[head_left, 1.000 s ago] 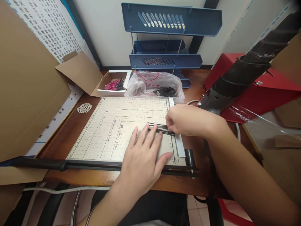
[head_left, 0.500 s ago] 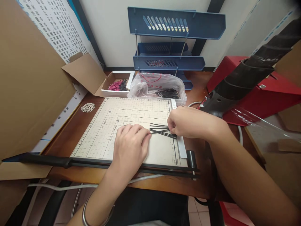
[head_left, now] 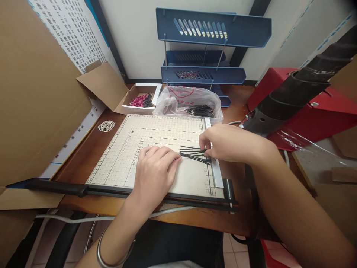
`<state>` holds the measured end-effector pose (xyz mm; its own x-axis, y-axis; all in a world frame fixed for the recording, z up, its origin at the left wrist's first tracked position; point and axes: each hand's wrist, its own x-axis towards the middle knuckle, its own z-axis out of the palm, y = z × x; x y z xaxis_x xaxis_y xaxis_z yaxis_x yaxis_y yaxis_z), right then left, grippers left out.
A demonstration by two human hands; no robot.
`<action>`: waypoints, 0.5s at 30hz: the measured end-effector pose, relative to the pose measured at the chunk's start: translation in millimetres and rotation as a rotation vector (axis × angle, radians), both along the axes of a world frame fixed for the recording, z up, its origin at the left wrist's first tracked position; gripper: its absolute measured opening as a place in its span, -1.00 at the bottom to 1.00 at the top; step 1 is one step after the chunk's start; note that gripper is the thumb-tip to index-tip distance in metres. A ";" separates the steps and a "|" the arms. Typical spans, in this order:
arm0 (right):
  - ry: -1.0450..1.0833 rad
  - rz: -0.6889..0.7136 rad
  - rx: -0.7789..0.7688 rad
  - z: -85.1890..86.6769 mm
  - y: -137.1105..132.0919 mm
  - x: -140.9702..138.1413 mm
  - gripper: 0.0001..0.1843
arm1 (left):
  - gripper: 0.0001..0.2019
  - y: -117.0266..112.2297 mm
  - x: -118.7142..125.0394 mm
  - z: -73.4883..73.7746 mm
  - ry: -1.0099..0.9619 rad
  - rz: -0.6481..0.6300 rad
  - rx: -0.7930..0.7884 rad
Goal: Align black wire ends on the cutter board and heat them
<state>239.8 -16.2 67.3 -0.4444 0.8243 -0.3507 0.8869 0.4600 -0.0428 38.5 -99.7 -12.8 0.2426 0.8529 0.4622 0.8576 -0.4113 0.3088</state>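
Observation:
Several thin black wires (head_left: 192,156) lie fanned and crossing on the cream gridded board of a paper cutter (head_left: 161,128). My left hand (head_left: 156,167) rests on the board, thumb and forefinger pinched on the wires' left ends; its other fingers are curled. At the opposite ends is my right hand (head_left: 223,143), its thumb and forefinger a little apart around the wire ends, beside the board's white edge strip (head_left: 216,173). Part of the wire ends is hidden behind the right fingertips. The cutter's black handle (head_left: 60,187) lies down along the near edge.
Behind the board stand a box of pink and black wires (head_left: 142,100) and a clear plastic bag (head_left: 192,97) holding black wires. A white coil (head_left: 106,126) lies left. A blue rack (head_left: 203,74), a thick black tube (head_left: 284,104) and a red box (head_left: 312,126) border the workspace.
My right thumb and forefinger have parted slightly at the wire ends. The wires have shifted a little and fan differently. My left hand keeps its place; the whole view has shifted slightly.

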 end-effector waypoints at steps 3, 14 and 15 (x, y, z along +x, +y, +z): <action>-0.004 0.010 0.000 -1.8 0.3 -2.2 -0.85 | -0.86 1.2 1.5 0.9 0.037 0.001 -0.055; 0.010 0.018 -0.010 -3.6 1.6 -1.4 -0.82 | -0.87 13.1 3.4 7.8 0.114 -0.016 -0.183; 0.011 0.023 -0.017 -3.6 1.6 -1.5 -0.82 | -0.86 13.7 3.7 7.9 0.112 -0.021 -0.198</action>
